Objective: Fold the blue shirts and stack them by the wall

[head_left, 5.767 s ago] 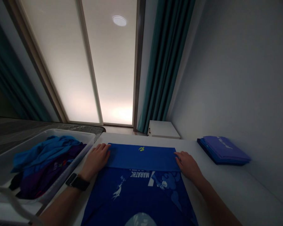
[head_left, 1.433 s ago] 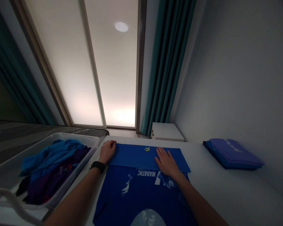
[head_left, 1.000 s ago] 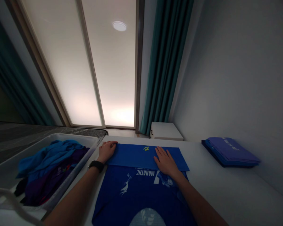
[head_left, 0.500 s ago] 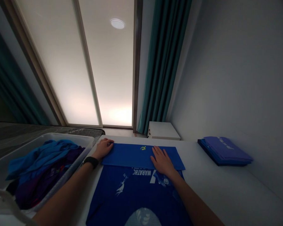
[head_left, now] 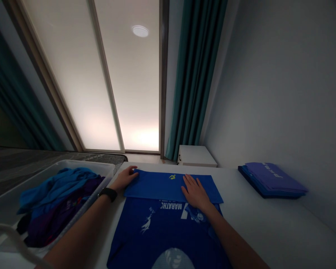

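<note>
A blue T-shirt with white marathon lettering lies on the white table, its far end folded over into a lighter blue band with a small yellow-green mark. At the band's far left corner, my left hand has its thumb and fingers closed about the cloth edge; a dark watch band is on that wrist. My right hand rests flat on the right part of the band, fingers stretched out and holding nothing.
On the left stands a clear plastic bin with crumpled blue and purple clothes. A stack of folded clothes, purple on top, lies at the right by the wall. Beyond the table is a white cabinet. A pale curved bar crosses the lower left.
The view has shifted slightly, so everything sits a little further right. The fingers of my left hand have moved slightly at the corner; my right hand stays flat on the band.
</note>
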A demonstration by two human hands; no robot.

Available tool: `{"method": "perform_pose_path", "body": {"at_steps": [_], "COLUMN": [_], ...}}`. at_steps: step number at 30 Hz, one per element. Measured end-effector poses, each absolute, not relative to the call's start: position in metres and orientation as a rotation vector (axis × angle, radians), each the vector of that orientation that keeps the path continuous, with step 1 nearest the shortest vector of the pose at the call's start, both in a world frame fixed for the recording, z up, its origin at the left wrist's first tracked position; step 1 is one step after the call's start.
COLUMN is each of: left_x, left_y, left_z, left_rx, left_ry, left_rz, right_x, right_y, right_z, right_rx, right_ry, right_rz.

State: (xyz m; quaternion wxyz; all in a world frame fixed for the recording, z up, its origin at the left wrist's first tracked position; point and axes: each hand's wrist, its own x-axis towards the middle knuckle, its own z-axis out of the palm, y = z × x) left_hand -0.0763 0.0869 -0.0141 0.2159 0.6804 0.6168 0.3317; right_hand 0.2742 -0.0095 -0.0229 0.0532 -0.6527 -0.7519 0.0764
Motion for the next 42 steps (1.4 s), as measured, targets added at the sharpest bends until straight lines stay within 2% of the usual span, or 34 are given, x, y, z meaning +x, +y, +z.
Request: {"method": "perform_pose_path", "body": {"at_steps": [11, 18, 24, 32, 42], "left_x": [-0.073, -0.07, -0.068, -0.064, -0.068], "left_y": [0.074, 0.07, 0.069, 0.062, 0.082], "left_z": [-0.022, -0.015, -0.014, -0.002, -0.005], "left_rx": [2.065, 2.008, 1.943, 1.782, 1.76], "left_ry": [1.685, 1.701, 1.674, 1.534, 1.585], "left_rz": [0.799, 0.811, 0.829, 0.932, 0.836], "right_x": [0.284, 0.351, 0.391, 0.405, 0.417], "right_y": [-0.003, 0.021, 0.027, 0.044, 0.05], "right_z": [-0.022, -0.019, -0.017, -0.011, -0.005], "right_rx": [-1.938, -2.085, -2.12, -2.05, -1.896], "right_ry": [-2.214, -1.999, -1.982, -1.948, -1.788], "right_rz": [0.285, 0.125, 0.126, 0.387, 0.808]}}
